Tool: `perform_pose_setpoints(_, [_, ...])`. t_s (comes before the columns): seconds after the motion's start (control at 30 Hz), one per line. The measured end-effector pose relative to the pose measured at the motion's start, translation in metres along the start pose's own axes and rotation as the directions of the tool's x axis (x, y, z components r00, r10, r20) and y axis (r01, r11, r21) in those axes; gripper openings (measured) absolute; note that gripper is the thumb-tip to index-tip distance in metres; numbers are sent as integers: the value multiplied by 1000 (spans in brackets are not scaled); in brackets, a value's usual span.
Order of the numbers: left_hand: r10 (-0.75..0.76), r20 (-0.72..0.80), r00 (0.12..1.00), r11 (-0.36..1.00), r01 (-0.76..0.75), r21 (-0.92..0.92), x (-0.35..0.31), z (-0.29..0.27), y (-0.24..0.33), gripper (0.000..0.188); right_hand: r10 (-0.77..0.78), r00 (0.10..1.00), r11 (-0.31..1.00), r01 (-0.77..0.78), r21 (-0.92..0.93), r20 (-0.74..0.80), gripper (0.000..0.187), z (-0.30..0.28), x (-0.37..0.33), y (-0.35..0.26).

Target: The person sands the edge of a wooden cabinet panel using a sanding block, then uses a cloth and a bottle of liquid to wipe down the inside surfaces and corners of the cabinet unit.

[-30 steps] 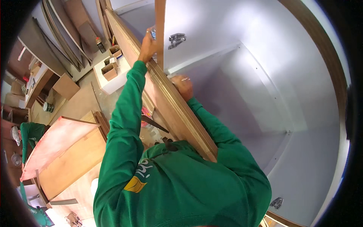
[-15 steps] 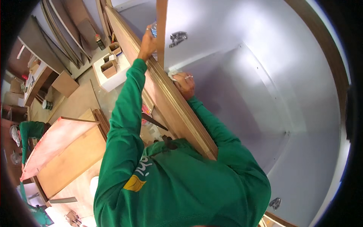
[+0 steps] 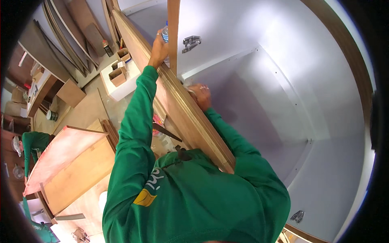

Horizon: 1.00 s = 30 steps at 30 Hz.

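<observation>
My left hand (image 3: 159, 52) is closed round a clear plastic bottle (image 3: 165, 33) with a blue cap, partly hidden behind an upright wooden divider (image 3: 173, 38). It is at the far end of a large wooden cabinet, by the front edge (image 3: 184, 97). Inside the pale-lined compartment (image 3: 259, 109), my right hand (image 3: 201, 96) presses a crumpled white cloth (image 3: 187, 85) near the inner side of that edge. The fingers cover most of the cloth.
Metal hinges (image 3: 191, 43) sit on the compartment walls. Left of the cabinet is a white box (image 3: 117, 91) with small cardboard boxes (image 3: 117, 75). Curved boards (image 3: 52, 48) lean at the back left. A co-worker in green (image 3: 34, 143) bends beside a pink-faced panel (image 3: 67, 152).
My right hand has slid a little nearer to me along the edge, and less of the cloth shows. My left hand stays on the bottle, nearly still.
</observation>
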<state>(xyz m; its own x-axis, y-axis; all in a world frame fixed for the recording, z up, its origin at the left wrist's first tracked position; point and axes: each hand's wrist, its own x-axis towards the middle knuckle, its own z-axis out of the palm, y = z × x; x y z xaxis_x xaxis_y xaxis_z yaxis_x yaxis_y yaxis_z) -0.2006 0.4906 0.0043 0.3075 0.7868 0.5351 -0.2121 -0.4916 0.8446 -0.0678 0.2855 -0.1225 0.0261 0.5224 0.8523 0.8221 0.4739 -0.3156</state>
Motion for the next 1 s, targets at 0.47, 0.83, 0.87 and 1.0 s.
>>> perform_pose_setpoints(0.47, [33,-23,999,995,-31,99,6,-2,-11,49,1,994,995,10,-101,107,17,-5,1,9])
perform_pose_setpoints(0.83, [-50,31,998,999,50,-6,8,-19,-15,52,-25,984,1000,27,-14,175,16,-2,2,-3])
perform_pose_setpoints(0.87, [38,-33,999,991,-33,128,16,-12,-9,51,-4,993,999,10,-48,121,16,-4,-4,6])
perform_pose_setpoints(1.0, [-68,-4,998,992,67,-103,9,-8,-7,50,191,981,981,-192,-29,-38,15,-3,17,-4])
